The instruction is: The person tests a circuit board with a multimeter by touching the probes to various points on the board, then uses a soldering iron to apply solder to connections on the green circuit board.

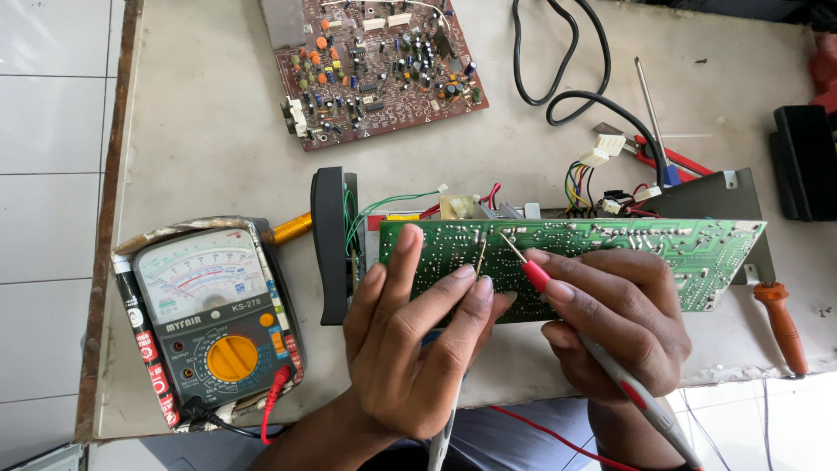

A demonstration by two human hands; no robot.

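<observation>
A green circuit board (645, 249) stands on edge in a grey chassis, solder side facing me. My left hand (418, 340) pinches a thin metal probe (479, 253) between its fingers, tip on the board. My right hand (619, 318) grips a red probe (536, 275) like a pen, its metal tip touching the board just right of the other tip. An analog multimeter (209, 318) with a yellow dial lies at the left, red and black leads plugged in.
A brown circuit board (375, 65) lies at the back of the table. Black cable (567, 78) loops at the back right. An orange-handled screwdriver (780, 323) lies at the right edge, a black box (802, 157) beyond it.
</observation>
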